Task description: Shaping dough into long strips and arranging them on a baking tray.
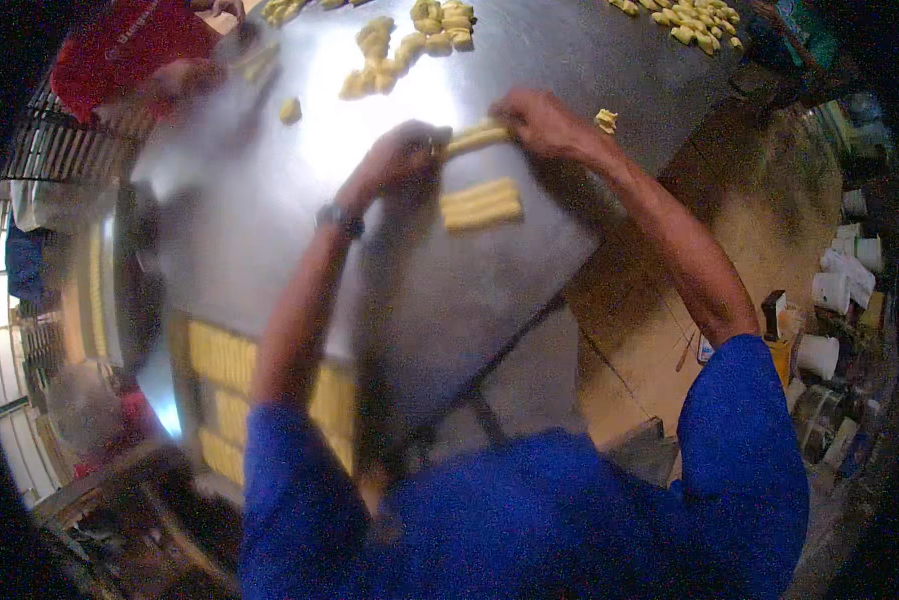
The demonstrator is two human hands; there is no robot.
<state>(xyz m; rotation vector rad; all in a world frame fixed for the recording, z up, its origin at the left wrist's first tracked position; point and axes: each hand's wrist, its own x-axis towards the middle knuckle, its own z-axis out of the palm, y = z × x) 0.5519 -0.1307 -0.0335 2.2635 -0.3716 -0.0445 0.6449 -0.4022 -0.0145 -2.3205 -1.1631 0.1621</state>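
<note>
Just beyond a block of dough rolls (481, 204), the left hand (406, 155) and right hand (539, 122), both nearly closed, hold a dough strip (476, 138) by opposite ends, likely so it lies straight.

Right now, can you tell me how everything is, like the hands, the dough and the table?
Dough between the hands: long, stretched from hand to hand
Left hand: curled at its left end
Right hand: curled at its right end
Dough rolls: lying side by side
Metal table: shiny, partly covered
Tray: holding dough rows, partly hidden
Wristband: fastened
</note>
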